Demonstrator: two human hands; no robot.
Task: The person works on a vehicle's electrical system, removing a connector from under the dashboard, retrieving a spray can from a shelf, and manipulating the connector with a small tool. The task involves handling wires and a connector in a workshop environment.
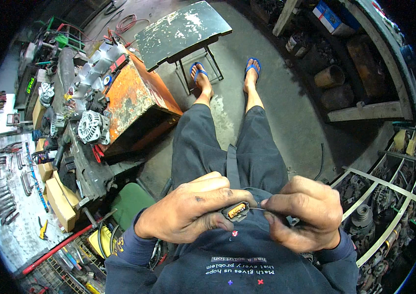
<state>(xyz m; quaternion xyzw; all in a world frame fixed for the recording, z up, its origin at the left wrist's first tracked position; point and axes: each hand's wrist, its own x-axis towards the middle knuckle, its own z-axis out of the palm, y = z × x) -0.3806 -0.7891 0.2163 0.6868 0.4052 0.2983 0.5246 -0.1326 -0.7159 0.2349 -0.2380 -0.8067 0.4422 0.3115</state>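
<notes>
My left hand (195, 206) is closed around a small dark electrical connector (237, 211) with an orange inner face, gripped between thumb and fingers in front of my shirt. From the right, my right hand (306, 210) pinches a thin metal pin (257, 208) between thumb and forefinger. The pin's far end reaches the connector's right side; whether it goes inside cannot be made out. Below the right fingers a small dark tubular piece (292, 221) pokes out, and its other end is hidden by the hand.
On the left, a workbench carries an alternator (93, 126), cardboard boxes (61, 201) and tools. An orange cabinet (141, 93) stands beside it. Ahead is a worn dark-topped table (183, 32). A metal rack (379, 196) of parts is at right, below wooden shelving (365, 113).
</notes>
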